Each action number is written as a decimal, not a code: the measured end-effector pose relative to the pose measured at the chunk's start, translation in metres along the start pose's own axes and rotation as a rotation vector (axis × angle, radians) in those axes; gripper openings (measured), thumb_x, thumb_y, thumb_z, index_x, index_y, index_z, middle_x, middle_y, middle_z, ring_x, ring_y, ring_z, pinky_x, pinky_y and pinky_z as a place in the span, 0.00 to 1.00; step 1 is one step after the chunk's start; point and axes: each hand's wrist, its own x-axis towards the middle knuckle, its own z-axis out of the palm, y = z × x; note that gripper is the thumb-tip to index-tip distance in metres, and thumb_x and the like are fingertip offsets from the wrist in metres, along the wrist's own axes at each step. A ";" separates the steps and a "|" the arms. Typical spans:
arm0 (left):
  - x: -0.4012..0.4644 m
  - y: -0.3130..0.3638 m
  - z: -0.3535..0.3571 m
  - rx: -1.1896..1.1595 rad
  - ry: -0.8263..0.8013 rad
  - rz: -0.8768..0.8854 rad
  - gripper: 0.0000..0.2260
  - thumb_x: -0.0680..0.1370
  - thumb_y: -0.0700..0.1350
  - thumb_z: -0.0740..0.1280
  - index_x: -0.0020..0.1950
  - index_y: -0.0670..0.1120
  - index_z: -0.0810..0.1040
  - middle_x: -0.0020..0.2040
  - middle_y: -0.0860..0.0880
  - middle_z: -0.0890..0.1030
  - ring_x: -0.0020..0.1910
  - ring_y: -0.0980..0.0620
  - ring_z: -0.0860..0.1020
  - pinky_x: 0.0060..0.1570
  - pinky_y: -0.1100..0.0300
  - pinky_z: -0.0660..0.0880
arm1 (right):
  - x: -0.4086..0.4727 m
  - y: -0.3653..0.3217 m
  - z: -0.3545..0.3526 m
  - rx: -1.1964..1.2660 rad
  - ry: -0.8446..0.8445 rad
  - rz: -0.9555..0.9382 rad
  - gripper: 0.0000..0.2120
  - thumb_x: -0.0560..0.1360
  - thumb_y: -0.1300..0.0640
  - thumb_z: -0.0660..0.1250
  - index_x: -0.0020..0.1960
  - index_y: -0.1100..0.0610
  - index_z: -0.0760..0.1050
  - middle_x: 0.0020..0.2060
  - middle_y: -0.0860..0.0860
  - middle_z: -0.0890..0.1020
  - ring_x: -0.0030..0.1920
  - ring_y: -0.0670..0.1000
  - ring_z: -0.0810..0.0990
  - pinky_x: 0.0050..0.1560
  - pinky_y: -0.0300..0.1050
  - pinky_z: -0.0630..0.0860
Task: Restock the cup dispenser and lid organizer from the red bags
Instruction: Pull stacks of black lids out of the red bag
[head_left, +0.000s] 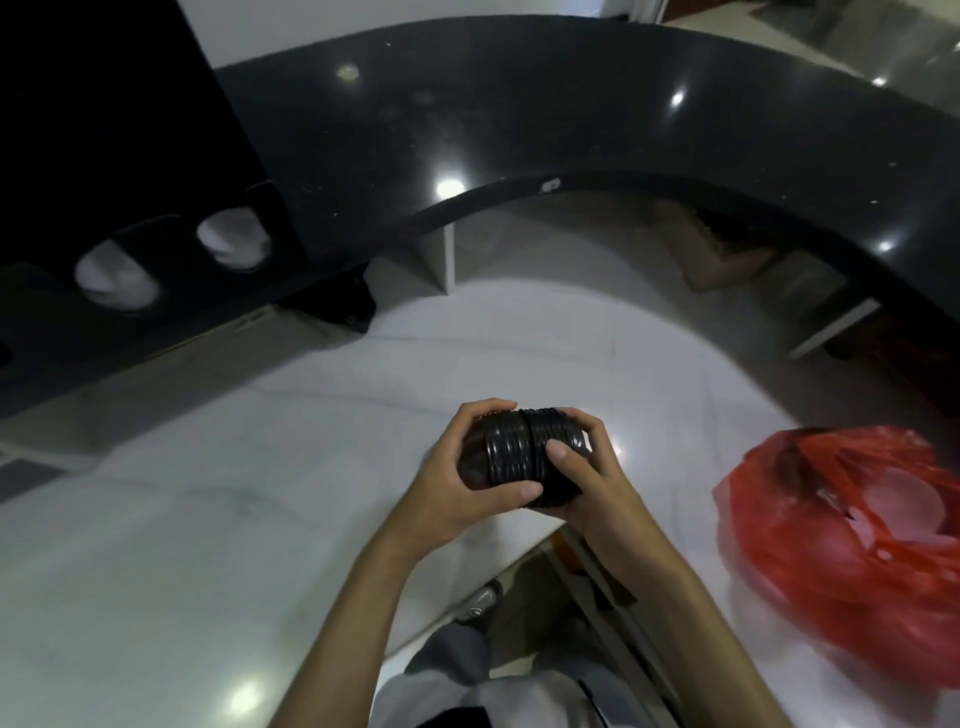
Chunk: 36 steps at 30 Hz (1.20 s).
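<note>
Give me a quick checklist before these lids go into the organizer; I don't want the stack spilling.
1. Stack of black lids held at both ends by left hand and right hand: ok.
2. Lids aligned: not ok, a gap shows mid-stack.
3. Organizer in view: ok, upper left.
4. Free slot for black lids: cannot tell.
5. Red bag resting on the white counter: ok.
</note>
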 end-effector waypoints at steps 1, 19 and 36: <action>-0.002 0.001 -0.009 0.006 -0.013 0.000 0.33 0.72 0.38 0.82 0.72 0.51 0.73 0.63 0.53 0.81 0.64 0.49 0.81 0.58 0.54 0.81 | 0.004 0.001 0.006 0.000 -0.014 0.002 0.21 0.79 0.50 0.72 0.70 0.47 0.72 0.64 0.57 0.81 0.63 0.59 0.84 0.55 0.55 0.83; -0.007 0.009 -0.107 0.072 -0.049 -0.042 0.29 0.72 0.42 0.82 0.69 0.56 0.78 0.66 0.54 0.81 0.66 0.50 0.80 0.64 0.48 0.80 | 0.047 0.022 0.076 -0.162 -0.167 -0.021 0.28 0.74 0.47 0.76 0.71 0.44 0.71 0.67 0.55 0.77 0.65 0.63 0.81 0.56 0.71 0.82; 0.021 -0.033 -0.108 0.024 0.068 -0.088 0.29 0.77 0.52 0.77 0.76 0.63 0.73 0.71 0.60 0.78 0.71 0.58 0.76 0.65 0.56 0.78 | 0.068 0.032 0.080 -0.077 0.044 -0.040 0.21 0.82 0.48 0.67 0.74 0.37 0.74 0.71 0.50 0.77 0.69 0.56 0.80 0.64 0.66 0.81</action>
